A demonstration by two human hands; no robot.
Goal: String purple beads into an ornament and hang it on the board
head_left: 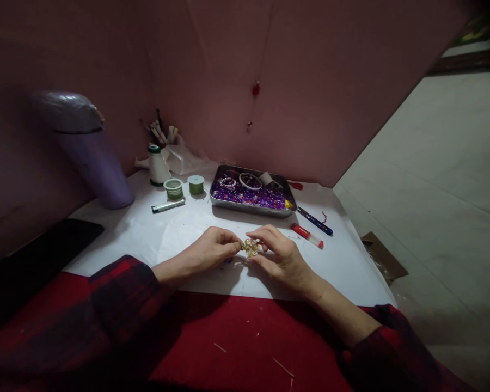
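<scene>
My left hand and my right hand meet over the white sheet, fingers pinched together. Between their fingertips sits a small cluster of yellowish clear beads, held from both sides just above the sheet. Something small and red shows right behind the cluster by my right fingers. Both forearms wear dark red checked sleeves and rest on the red cloth at the near edge.
A metal tray full of purple beads and bracelets stands behind my hands. Near it lie a red-capped tube, a blue pen, two green spools, a white thread cone, a lighter and a purple flask.
</scene>
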